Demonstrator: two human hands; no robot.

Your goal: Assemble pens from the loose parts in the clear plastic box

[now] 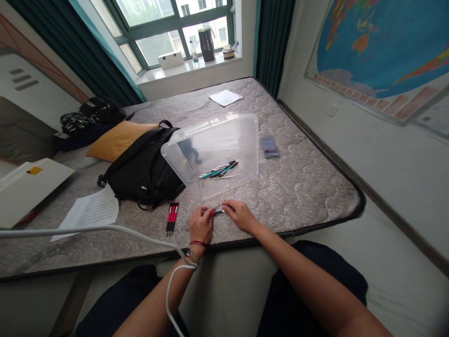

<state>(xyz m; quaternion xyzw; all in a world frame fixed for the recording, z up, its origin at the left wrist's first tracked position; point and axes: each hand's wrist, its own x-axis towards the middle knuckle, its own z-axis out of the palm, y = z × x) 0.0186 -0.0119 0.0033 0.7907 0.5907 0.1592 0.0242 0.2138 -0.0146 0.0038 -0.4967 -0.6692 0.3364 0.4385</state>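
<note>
Near the front edge of the mattress [287, 196], my left hand [201, 224] pinches the red end of a pen [218, 212]. My right hand [240, 214] is closed at the pen's other end, fingertips pressed together, so the pen lies level between both hands. Left of my left hand, several red and black pens [171, 218] are lined up side by side on the mattress. Just beyond my hands a clear plastic bin [257, 140] lies on its side. Inside it is a loose pile of teal, black and white pens [220, 170].
A black backpack [143, 164] touches the bin's left side, with a yellow pillow [119, 140] behind. Printed paper [89, 210] and a white box [31, 187] are at left. A blurred blue item [270, 146] lies right of the bin. A white cable [122, 228] crosses my left forearm.
</note>
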